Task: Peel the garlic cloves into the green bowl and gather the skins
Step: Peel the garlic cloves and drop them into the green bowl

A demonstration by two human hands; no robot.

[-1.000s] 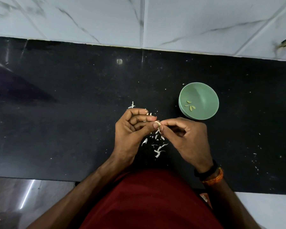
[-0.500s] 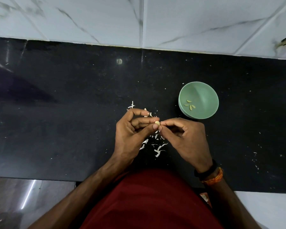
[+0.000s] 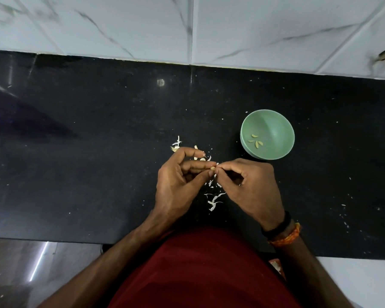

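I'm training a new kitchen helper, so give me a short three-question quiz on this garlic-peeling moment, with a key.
1. True or false: the green bowl stands on the black counter on the side of the person's right hand.
2. Which hand wears the black and orange wristbands? A) left B) right C) both
3. Fill in: the loose garlic skins lie on the counter, under and between the ____.

Key
1. True.
2. B. The left hand has a bare wrist.
3. Hands. Both pinch one garlic clove between their fingertips; a few peeled cloves already lie in the bowl.
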